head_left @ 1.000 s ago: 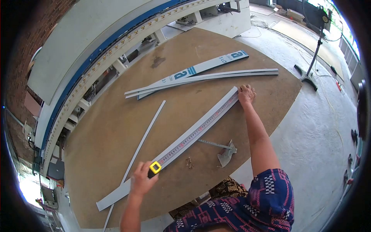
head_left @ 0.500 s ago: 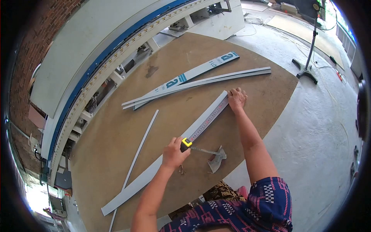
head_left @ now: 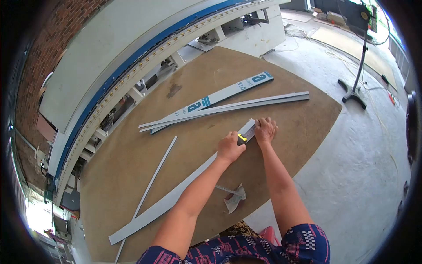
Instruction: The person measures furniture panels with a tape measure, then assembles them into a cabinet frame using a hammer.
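Observation:
A long white strip lies diagonally across the brown table. My left hand is closed round a black and yellow tape measure on the strip's upper part. A short length of blade runs from its case along the strip to my right hand. That hand's fingers are curled at the strip's far end, on the end of the blade; the exact contact is hidden. Below the strip, near my left forearm, lies a thin marked metal ruler with a flat grey piece at its end.
Farther back on the table lie a strip with blue lettering and narrow grey strips across it. A thin white strip passes by the long strip's near end. A large machine borders the left; a stand is on the floor.
My left hand has slid the tape measure up along the strip toward my right hand, and the exposed blade is much shorter. My right hand stays at the strip's far end. The view has shifted slightly.

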The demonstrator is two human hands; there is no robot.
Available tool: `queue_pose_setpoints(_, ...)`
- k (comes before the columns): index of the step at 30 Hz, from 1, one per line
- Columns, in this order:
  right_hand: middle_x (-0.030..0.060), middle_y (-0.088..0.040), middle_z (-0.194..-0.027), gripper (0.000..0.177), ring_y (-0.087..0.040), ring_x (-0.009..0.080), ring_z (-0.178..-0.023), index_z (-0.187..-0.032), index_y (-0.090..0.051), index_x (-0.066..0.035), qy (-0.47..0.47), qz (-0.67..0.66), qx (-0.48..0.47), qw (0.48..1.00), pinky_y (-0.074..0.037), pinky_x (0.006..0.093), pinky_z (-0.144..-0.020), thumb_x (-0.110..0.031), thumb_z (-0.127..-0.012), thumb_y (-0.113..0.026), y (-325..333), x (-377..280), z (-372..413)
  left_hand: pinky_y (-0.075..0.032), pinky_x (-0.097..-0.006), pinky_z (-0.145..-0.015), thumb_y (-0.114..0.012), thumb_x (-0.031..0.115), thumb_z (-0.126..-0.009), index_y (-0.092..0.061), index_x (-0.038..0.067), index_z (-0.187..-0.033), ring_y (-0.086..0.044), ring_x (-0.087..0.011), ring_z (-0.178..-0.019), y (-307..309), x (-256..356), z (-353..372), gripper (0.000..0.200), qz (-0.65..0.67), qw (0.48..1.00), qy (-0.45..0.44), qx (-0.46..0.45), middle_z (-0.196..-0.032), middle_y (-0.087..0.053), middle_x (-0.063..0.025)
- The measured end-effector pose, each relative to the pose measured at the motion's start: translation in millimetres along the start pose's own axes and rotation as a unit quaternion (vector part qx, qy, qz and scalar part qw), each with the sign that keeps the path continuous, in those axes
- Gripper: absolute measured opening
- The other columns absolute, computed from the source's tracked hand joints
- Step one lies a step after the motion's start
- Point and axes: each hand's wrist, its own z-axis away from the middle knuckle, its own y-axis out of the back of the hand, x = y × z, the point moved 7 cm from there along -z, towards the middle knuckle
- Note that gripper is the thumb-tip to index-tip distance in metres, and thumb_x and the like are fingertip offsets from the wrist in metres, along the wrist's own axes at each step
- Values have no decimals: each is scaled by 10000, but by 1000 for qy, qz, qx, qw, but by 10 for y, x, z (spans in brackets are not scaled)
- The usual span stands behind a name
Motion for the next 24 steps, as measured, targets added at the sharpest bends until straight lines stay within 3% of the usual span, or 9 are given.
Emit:
queue_pose_setpoints(5,29,-567,-926,189,-484,233,-945,-805,-649,-154,5,-3,3,1000,-336,366,-826,-309,-789,-542,-80,51,-24,-458,-429,-732,-656,262,-644,-497,28,-973,-559,-342,-859,-311,4,-205,434,43,999,7,31,-934,-552,-166)
queue_pose_setpoints(17,34,-576,-909,205,-497,236,-917,-791,-648,-154,29,16,9,999,-338,380,-801,-335,-779,-552,-32,-25,-2,-444,-435,-755,-638,250,-671,-462,25,-1013,-546,-368,-869,-413,-100,-229,445,116,990,37,76,-941,-542,-202)
queue_pose_setpoints(19,34,-577,-910,196,-512,239,-881,-796,-646,-153,54,23,20,998,-367,383,-768,-329,-774,-563,-66,-20,0,-470,-415,-715,-647,260,-687,-471,21,-1012,-564,-338,-847,-323,-155,-176,441,172,976,15,130,-931,-553,-179)
queue_pose_setpoints(20,33,-573,-923,204,-510,241,-910,-800,-646,-174,61,44,23,997,-382,391,-774,-353,-782,-551,-80,-6,-2,-483,-405,-695,-651,264,-694,-476,19,-1012,-574,-323,-836,-255,-217,-106,438,199,967,8,159,-926,-559,-167)
queue_pose_setpoints(21,31,-568,-936,212,-509,243,-940,-803,-645,-195,71,66,22,995,-396,399,-780,-378,-789,-538,-108,6,-2,-497,-393,-679,-651,263,-707,-480,20,-1014,-581,-299,-821,-217,-297,-6,428,316,938,57,129,-920,-559,-150)
queue_pose_setpoints(24,38,-562,-1006,227,-511,247,-966,-860,-643,-212,93,91,-26,991,-411,401,-775,-396,-780,-537,-364,148,-105,-536,-365,-638,-642,251,-745,-485,21,-1032,-600,-240,-792,35,-405,537,400,599,781,167,65,-916,-560,-110)
